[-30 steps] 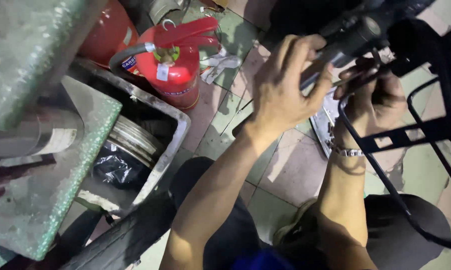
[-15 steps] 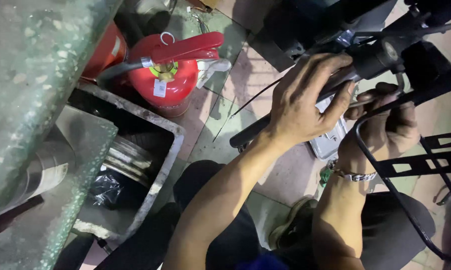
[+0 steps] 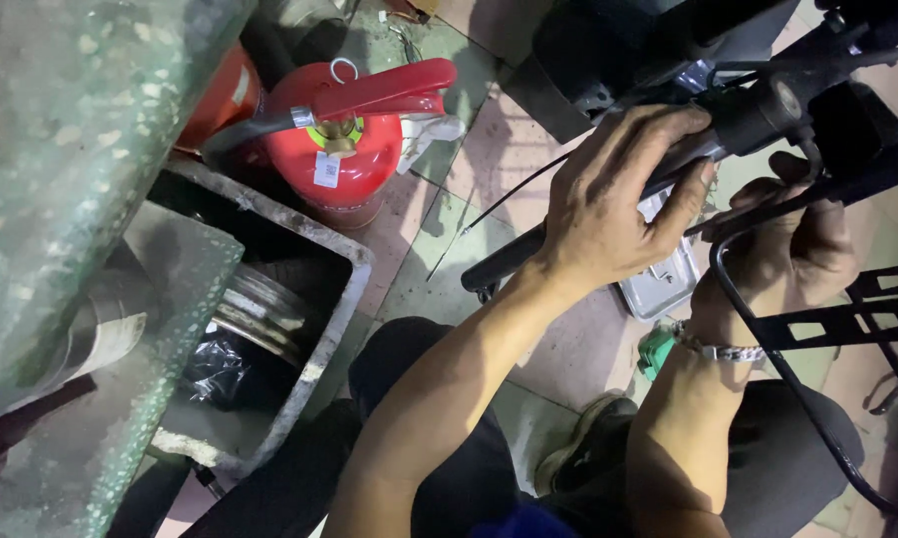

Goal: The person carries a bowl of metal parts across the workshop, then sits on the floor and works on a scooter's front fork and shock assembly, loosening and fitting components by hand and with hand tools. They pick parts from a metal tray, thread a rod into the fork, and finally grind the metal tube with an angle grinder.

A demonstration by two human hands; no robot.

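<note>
My left hand [image 3: 613,204] is wrapped around a black handlebar grip [image 3: 758,115] of a dark bicycle-like frame at the upper right. My right hand [image 3: 792,249] sits just below and behind it, fingers closed on a black lever or bar [image 3: 847,189] under the grip. A black cable [image 3: 768,359] loops down from the bar past my right wrist, which wears a metal bracelet [image 3: 723,349]. A thin bare cable [image 3: 489,214] trails toward the floor.
Red fire extinguisher [image 3: 344,149] stands on the tiled floor at upper left. A grey concrete box [image 3: 314,329] holds a metal ring and black bag. A speckled green slab [image 3: 80,159] fills the left. A small metal tray [image 3: 663,284] lies on the floor.
The view has shifted, so the handlebar and both hands now appear lower and more central. Both hands keep their hold on the grip and the lever.
</note>
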